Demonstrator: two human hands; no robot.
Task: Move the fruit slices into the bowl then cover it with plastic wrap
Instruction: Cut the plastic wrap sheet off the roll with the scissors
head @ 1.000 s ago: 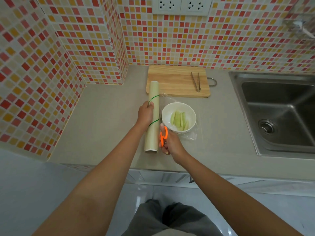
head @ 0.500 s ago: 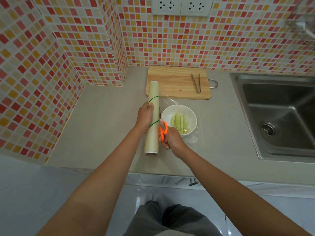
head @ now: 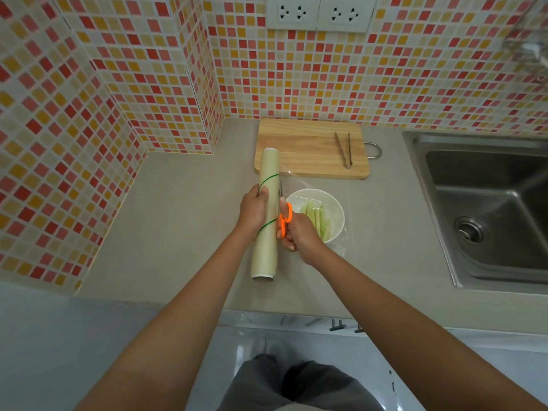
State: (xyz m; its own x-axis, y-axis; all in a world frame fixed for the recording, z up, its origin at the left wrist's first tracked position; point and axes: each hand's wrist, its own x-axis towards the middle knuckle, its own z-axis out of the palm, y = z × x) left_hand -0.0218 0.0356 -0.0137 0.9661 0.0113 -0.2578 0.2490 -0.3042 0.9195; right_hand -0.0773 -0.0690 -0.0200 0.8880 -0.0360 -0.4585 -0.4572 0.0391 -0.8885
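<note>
Head view is looking down over two bare forearms reaching out from the bottom edge above grey trousers [head: 296,384] and a pale floor. Nearest on the beige countertop [head: 178,232], the open cardboard end of a plastic wrap roll [head: 266,229] is lying close to the front edge, and the roll is stretching away toward the wall with two thin green lines slanting across it. The left hand [head: 254,209] is gripping the roll about midway, fingers curling round it from the left side. Just right of it, the right hand [head: 299,232] is holding orange-handled scissors [head: 284,219], fingers curled through the loops, with the thin blades pointing away along the right side of the roll. A sheet of clear plastic wrap [head: 341,241] is running from the roll across to the right, lying over a white bowl [head: 336,216] and spilling onto the counter past it. The bowl is sitting just beside the right hand, partly hidden by it, and pale green fruit slices [head: 317,218] are lying inside it under the film.

Farther back, a wooden cutting board [head: 302,149] is lying flat against the wall, with metal tongs [head: 344,151] resting on its right part and a metal loop handle sticking out of its right edge. The far end of the roll is overlapping the board's left front corner. To the right, a stainless steel sink [head: 489,209] is sitting sunk in the counter, its drain showing. Behind everything, a mosaic tile wall [head: 385,84] in red, orange and cream is rising, carrying two white power sockets [head: 318,13] at the top.
</note>
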